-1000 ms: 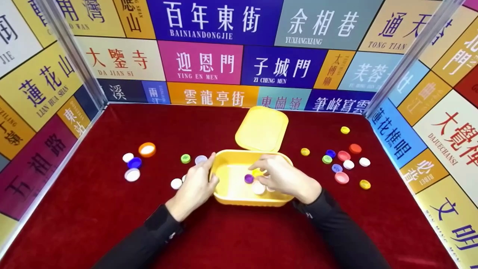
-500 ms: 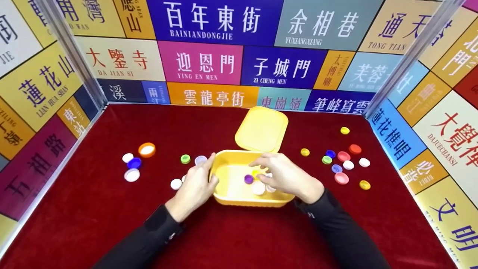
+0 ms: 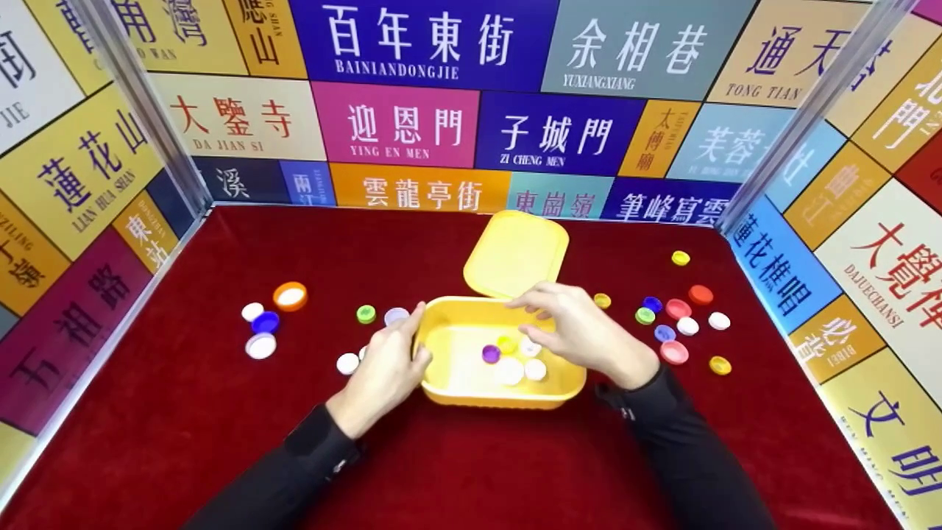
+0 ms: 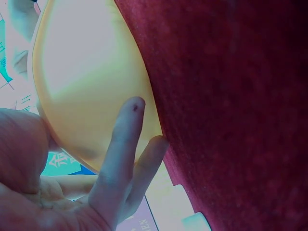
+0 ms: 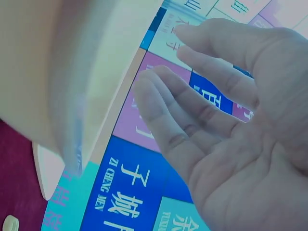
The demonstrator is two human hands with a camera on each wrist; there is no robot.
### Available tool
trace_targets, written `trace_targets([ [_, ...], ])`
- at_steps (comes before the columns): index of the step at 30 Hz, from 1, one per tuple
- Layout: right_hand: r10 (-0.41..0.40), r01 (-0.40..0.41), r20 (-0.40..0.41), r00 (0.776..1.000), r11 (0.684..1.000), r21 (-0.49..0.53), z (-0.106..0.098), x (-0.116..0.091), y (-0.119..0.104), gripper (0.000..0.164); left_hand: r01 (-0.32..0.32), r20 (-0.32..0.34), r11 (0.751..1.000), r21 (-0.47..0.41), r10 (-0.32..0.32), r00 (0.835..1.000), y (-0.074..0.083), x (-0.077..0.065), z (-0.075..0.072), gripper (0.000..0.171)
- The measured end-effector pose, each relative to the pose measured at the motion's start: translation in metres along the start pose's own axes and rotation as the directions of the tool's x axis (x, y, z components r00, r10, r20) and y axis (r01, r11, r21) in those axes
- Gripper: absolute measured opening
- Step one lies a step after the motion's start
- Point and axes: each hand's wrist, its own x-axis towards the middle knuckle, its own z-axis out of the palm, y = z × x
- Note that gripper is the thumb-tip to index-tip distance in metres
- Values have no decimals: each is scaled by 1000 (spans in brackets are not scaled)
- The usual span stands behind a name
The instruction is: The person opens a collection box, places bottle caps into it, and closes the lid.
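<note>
A yellow plastic box (image 3: 456, 397) sits on the red cloth, holding several bottle caps: a purple cap (image 3: 491, 354), a yellow cap (image 3: 506, 344) and some white caps (image 3: 535, 369). At its left end my left hand (image 3: 383, 375) grips the wall; the left wrist view shows fingers (image 4: 126, 139) lying along the outside and the thumb side at the rim. Over the box's right end hovers my right hand (image 3: 589, 327), its fingers loosely bent. In the right wrist view nothing lies between its fingers (image 5: 163, 110).
Behind the box lies its yellow lid (image 3: 517, 254). Several caps are scattered at right, among them a red cap (image 3: 701, 294). More lie at left, including an orange cap (image 3: 290, 296) and a green cap (image 3: 366, 314). Sign-patterned panels (image 3: 401, 121) wall in the table.
My right hand has risen from the caps in the box and shifted right and back, uncovering white caps. The left hand keeps its grip on the box.
</note>
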Motion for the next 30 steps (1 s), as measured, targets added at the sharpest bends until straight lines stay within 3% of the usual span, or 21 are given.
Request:
trace_targets([
  [7,69,-66,-113,991,997,31,-15,-3,21,37,-7,2,1000,-10,7,1000,0,0,0,68],
  [17,216,-219,-217,952,976,12,-29,-15,67,45,-5,7,1000,-8,6,1000,0,1,0,67],
  [21,286,-293,-199,937,956,-7,-28,-21,86,51,-3,8,1000,-7,3,1000,0,0,-1,67],
  [30,449,-452,-51,892,888,-83,-18,-35,122,69,1,1,1000,2,-1,1000,-1,-1,0,68],
])
